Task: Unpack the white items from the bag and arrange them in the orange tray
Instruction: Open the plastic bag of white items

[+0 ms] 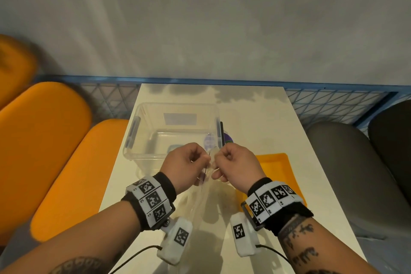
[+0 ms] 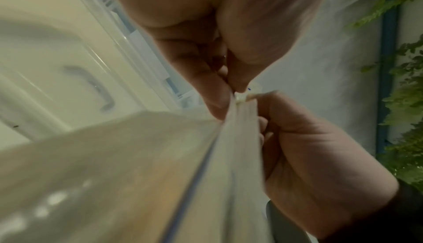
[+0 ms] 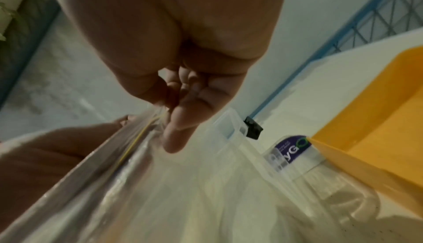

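I am just at the start: my left hand (image 1: 185, 163) and right hand (image 1: 234, 163) each pinch the top of the clear plastic zip bag (image 1: 205, 187) above the white table (image 1: 255, 118), the seal looks unopened, and the flat orange plastic tray (image 1: 274, 162) beside it looks empty.

Head view high above the desk (image 1: 255, 118), facing forward and down, both hands mid-frame, each wrist view very close under its own palm, looking along the fingers, all three sharing the clear bag (image 2: 160, 165) pinched between the hands
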### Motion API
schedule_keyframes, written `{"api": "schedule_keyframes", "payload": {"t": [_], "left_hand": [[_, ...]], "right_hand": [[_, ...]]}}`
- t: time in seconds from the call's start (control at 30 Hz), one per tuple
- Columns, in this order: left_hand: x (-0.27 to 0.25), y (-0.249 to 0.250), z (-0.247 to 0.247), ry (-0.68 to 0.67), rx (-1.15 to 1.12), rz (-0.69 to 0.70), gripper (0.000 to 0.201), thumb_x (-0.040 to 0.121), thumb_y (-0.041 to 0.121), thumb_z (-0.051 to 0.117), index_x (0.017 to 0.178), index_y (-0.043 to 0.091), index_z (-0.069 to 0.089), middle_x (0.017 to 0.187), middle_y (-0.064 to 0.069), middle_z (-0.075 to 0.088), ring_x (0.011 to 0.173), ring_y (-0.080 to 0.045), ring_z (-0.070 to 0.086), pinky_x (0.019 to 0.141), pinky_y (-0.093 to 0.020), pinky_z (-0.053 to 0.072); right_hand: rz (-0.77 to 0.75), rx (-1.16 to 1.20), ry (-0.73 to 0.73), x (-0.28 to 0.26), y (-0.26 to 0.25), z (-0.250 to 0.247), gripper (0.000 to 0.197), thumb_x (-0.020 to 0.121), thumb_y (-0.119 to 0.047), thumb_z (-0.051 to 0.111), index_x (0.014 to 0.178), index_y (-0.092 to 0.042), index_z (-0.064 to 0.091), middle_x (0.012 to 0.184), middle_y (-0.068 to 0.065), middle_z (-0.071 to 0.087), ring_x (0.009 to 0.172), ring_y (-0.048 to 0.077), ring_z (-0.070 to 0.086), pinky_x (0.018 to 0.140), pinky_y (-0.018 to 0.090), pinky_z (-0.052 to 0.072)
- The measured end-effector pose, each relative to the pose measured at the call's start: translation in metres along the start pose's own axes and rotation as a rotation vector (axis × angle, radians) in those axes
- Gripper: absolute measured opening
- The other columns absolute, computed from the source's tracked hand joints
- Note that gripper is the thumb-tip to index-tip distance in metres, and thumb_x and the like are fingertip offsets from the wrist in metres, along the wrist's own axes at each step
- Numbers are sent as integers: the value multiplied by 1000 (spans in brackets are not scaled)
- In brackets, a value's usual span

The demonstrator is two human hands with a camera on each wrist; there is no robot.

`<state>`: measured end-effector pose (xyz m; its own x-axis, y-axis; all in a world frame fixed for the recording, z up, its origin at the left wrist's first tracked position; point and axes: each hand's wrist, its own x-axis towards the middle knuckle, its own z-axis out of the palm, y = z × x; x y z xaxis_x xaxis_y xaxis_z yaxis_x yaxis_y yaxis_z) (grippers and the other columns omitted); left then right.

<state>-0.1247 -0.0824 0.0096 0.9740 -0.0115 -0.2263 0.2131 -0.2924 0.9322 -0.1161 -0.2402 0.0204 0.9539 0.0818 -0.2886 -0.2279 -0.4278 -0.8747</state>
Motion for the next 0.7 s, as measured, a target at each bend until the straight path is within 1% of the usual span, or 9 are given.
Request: {"api": "schedule_keyframes", "payload": {"t": [0.07,0.13,0.17,0.23,0.33,0.43,0.53,0.63,0.7], "left_hand": [[1,1,-1,11,-24,-12,13,93,15,64,83,8,64,78,-12,72,55,-24,68,50,-30,53],[1,2,0,17,-70,-34,13,93,17,66,85,8,65,77,-11,71,56,-22,68,51,-30,52],[2,3,0,18,-98,-49,13,93,18,66,85,7,65,75,-10,69,56,-21,67,52,-30,53],[2,3,1,3,-159,-88,13,93,18,68,87,6,66,74,-8,67,57,-19,64,54,-29,53],[-2,0,-1,-60,-201,-162,12,90,20,72,94,8,69,77,-7,69,63,-17,65,59,-30,55],[-9,-3,-5,-103,-109,-194,9,88,15,70,87,6,69,76,-8,72,62,-17,67,58,-30,56],[-11,-4,-11,-17,-5,-141,12,89,11,63,80,5,67,70,-7,74,59,-21,71,58,-32,59],[-10,-3,-17,46,42,-99,14,91,12,58,81,4,64,68,-8,75,60,-23,73,55,-31,58],[-11,-3,-19,34,31,-102,13,91,14,58,83,5,63,67,-7,74,59,-22,73,54,-31,57]], "right_hand": [[5,-48,-1,-1,-2,-2,19,90,-30,59,87,-11,61,74,2,73,57,14,70,59,36,56],[58,-61,-38,-4,-3,-2,31,88,-46,62,88,-15,61,73,1,73,54,14,69,55,33,50],[85,-61,-68,-6,-3,0,33,87,-48,63,88,-14,61,72,1,73,53,14,68,54,30,47],[115,-13,-111,-11,-1,5,25,88,-37,64,88,-12,61,72,2,73,52,15,67,51,28,45],[119,58,-80,-13,3,10,13,90,-24,62,85,-12,59,69,2,71,53,17,67,48,27,45],[119,103,-66,-13,5,11,8,91,-20,62,86,-13,60,71,4,72,54,16,67,48,27,45],[121,152,22,-15,7,13,5,90,-13,60,89,-8,63,74,7,73,54,16,67,49,28,49],[142,213,126,-16,5,15,7,91,-14,59,93,-8,62,78,9,73,54,18,67,52,30,53],[163,214,50,-18,2,17,14,90,-21,63,98,-9,60,80,10,73,55,19,67,50,29,52]]}}
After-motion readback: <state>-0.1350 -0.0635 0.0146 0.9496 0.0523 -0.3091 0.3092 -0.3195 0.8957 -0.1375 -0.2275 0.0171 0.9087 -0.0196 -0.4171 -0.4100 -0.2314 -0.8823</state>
